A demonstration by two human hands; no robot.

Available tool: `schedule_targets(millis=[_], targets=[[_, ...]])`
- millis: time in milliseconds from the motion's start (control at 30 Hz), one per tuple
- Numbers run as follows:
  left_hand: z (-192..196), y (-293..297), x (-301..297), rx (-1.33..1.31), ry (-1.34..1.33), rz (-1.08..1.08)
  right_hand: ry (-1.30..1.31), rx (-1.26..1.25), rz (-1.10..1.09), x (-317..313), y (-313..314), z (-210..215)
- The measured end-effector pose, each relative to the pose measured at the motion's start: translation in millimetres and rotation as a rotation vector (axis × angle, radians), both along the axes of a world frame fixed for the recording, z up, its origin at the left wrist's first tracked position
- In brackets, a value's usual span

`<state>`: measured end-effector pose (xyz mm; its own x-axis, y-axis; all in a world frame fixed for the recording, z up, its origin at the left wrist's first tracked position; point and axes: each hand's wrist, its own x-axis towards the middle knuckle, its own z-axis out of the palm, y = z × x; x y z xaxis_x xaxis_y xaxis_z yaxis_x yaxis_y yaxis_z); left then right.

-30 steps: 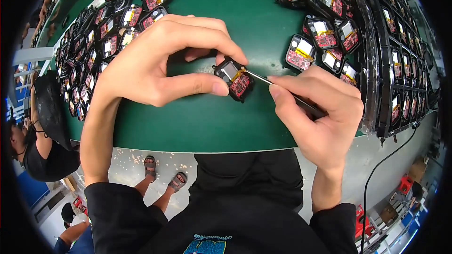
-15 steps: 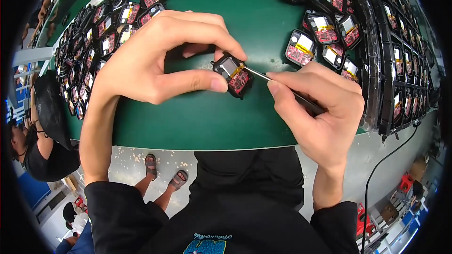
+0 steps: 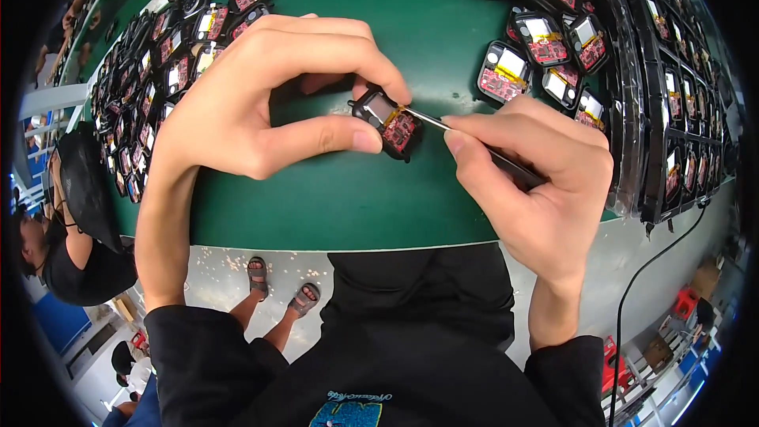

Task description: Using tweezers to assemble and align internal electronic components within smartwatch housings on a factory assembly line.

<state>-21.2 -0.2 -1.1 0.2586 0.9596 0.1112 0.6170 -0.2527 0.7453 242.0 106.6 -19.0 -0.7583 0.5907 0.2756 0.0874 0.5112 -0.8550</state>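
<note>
Between the thumb and forefinger of my left hand (image 3: 277, 103) is a small black watch case (image 3: 387, 122), its inside facing up. A silver battery, yellow tape and a red circuit board show in it. My right hand (image 3: 545, 182) grips a pair of tweezers (image 3: 431, 119) like a pen. Their metal tip touches the case near the yellow tape, beside my left forefinger. Whether the tip pinches anything is too small to tell.
Many similar open watch cases (image 3: 504, 71) lie at the right, and another heap (image 3: 178, 75) covers the left. Black trays (image 3: 672, 103) of cases are stacked at the far right. A cable (image 3: 632, 281) hangs off the green table (image 3: 340, 217). Another person (image 3: 83, 261) sits at left.
The watch case and both hands have shifted very slightly left. The tweezer tip stays at the case near the yellow tape, and both grips look the same.
</note>
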Motion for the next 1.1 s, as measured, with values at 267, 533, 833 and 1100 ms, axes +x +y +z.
schedule_targets(millis=[267, 533, 833, 1100], targets=[[2.7, 1.0, -1.2, -0.035, 0.031, -0.003, -0.002, 0.008, -0.014, 1.4, 0.6, -0.2], [2.7, -0.8, 0.9, -0.036, 0.027, 0.004, 0.008, 0.017, -0.009, 0.3, -2.1, -0.8], [5.1, 0.3, 1.1, -0.018, 0.040, 0.001, 0.039, 0.040, -0.026, 0.1, -2.5, -1.1], [0.7, -0.6, 1.4, 0.022, 0.023, 0.002, 0.028, 0.050, -0.052, 4.8, -2.5, -1.1]])
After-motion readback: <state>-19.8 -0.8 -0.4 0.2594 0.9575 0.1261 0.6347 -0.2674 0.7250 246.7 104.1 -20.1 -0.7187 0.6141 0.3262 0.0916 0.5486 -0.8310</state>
